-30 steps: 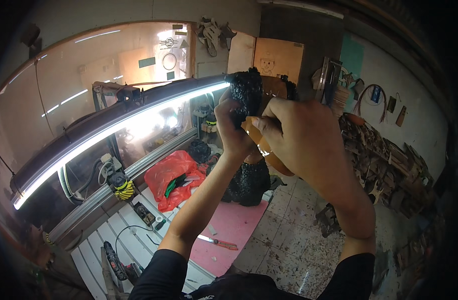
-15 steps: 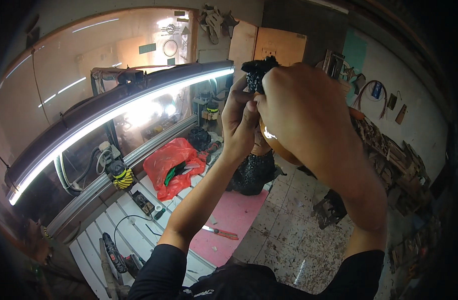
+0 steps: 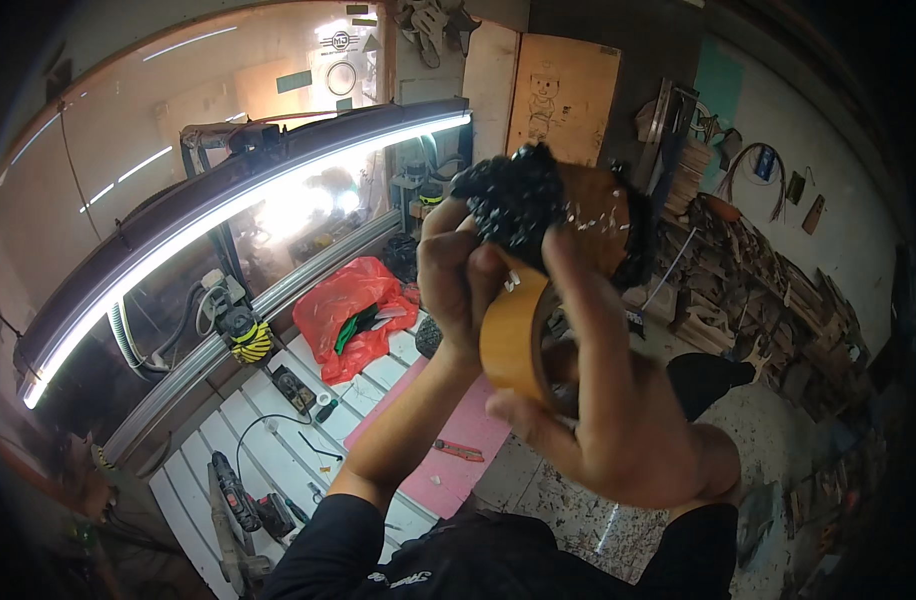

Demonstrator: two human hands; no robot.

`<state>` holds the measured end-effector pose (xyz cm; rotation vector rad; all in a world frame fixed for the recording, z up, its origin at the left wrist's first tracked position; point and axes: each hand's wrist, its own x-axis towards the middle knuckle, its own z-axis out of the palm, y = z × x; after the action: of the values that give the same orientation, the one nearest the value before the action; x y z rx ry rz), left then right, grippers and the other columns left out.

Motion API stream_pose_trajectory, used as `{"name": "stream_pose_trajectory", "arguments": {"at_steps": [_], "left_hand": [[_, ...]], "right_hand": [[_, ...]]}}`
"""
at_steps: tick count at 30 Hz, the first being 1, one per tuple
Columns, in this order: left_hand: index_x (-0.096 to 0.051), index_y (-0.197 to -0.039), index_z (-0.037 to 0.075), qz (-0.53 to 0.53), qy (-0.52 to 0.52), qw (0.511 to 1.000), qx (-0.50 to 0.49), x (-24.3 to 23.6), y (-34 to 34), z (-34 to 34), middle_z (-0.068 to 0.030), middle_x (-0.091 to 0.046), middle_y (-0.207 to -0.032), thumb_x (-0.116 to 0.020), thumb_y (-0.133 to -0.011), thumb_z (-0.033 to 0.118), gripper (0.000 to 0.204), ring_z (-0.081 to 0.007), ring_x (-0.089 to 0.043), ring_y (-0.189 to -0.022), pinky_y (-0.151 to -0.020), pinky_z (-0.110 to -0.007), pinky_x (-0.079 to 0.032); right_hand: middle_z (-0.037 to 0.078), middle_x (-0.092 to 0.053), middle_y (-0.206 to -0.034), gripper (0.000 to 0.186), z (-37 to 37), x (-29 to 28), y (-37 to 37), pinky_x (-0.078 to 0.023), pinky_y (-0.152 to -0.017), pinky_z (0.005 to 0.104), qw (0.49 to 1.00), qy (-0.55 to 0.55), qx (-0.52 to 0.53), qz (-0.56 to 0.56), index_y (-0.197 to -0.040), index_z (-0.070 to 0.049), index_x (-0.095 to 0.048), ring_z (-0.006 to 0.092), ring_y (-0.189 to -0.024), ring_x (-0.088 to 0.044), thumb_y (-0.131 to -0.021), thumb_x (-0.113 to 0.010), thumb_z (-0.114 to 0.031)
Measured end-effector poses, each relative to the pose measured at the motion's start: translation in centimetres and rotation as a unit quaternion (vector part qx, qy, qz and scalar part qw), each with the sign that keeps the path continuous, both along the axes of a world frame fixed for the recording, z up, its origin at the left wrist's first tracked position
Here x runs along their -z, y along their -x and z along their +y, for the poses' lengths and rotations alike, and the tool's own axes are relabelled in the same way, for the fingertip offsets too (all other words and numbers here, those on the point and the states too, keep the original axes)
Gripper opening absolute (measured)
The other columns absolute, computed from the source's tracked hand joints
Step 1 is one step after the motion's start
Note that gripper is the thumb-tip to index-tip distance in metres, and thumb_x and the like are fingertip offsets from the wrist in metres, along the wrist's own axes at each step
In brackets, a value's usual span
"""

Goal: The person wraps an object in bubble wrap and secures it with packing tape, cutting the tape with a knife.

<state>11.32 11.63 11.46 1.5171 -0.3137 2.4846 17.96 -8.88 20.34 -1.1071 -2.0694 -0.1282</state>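
Note:
My left hand (image 3: 446, 262) grips a bulky object made up of a lumpy, glossy black part (image 3: 508, 205) and a brown part (image 3: 596, 215) with a shiny surface, held up at eye level. My right hand (image 3: 628, 420) is closed on a wide roll of brown tape (image 3: 508, 335), its thumb and fingers around and inside the ring. The roll hangs just below the black part, against my left fingers; a short glossy end of tape shows at its top. Where my left fingertips press is partly hidden.
Below lie a slatted white bench (image 3: 203, 465), pink sheet (image 3: 448, 480), red plastic bag (image 3: 328, 305), box cutter (image 3: 458, 450) and drill (image 3: 233, 495). A lit tube lamp (image 3: 208, 210) crosses left; a machine head (image 3: 243, 330) sits beneath it. Wood pieces (image 3: 798, 330) are stacked at right.
The held object has tilted and moved lower, showing more of its brown part. My right hand has swung down and turned, exposing the tape roll; my left hand has shifted slightly left and down.

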Motion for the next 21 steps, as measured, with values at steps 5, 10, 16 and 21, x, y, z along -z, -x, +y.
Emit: {"name": "stream_pose_trajectory", "arguments": {"at_steps": [5,10,16,21], "left_hand": [[-0.054,-0.104,-0.003,0.019,0.065,0.991,-0.114,2.9,2.3,-4.0,-0.0269,-0.063,-0.121,-0.055,-0.107,0.034,0.037,-0.0297,-0.064,-0.108,-0.096,-0.043,-0.050],[-0.057,-0.099,-0.005,0.006,0.155,0.976,-0.153,2.7,3.1,-8.3,-0.0252,-0.067,-0.115,-0.056,-0.105,0.037,0.043,-0.0329,-0.068,-0.102,-0.092,-0.044,-0.052],[-0.059,-0.102,-0.002,-0.035,0.143,0.958,-0.245,4.6,3.1,-9.6,-0.0196,-0.068,-0.111,-0.065,-0.101,0.033,0.036,-0.0311,-0.069,-0.097,-0.086,-0.042,-0.054],[-0.057,-0.105,-0.002,-0.051,0.157,0.955,-0.248,6.5,3.2,-11.2,-0.0194,-0.067,-0.109,-0.076,-0.093,0.023,0.034,-0.0287,-0.069,-0.097,-0.086,-0.039,-0.054]], "right_hand": [[0.021,-0.074,-0.115,0.068,-4.2,2.4,0.0,-0.055,-0.057,0.0314,0.971,-0.112,0.010,-0.212,-0.137,0.014,-0.051,0.0189,-0.065,-0.071,-0.087,-0.081,-0.020],[0.015,-0.077,-0.102,0.047,-6.4,1.7,0.2,-0.044,-0.047,0.0247,0.946,-0.167,0.009,-0.279,-0.121,0.011,-0.059,0.0099,-0.053,-0.063,-0.091,-0.078,-0.020],[0.014,-0.076,-0.090,0.053,-8.4,3.1,-0.7,-0.046,-0.046,0.0257,0.947,-0.142,0.073,-0.279,-0.124,0.012,-0.056,0.0124,-0.053,-0.066,-0.092,-0.079,-0.023],[0.023,-0.073,-0.104,0.074,-9.7,3.3,-1.6,-0.050,-0.048,0.0295,0.939,-0.137,0.134,-0.287,-0.136,0.018,-0.046,0.0169,-0.059,-0.070,-0.089,-0.082,-0.027]]}}
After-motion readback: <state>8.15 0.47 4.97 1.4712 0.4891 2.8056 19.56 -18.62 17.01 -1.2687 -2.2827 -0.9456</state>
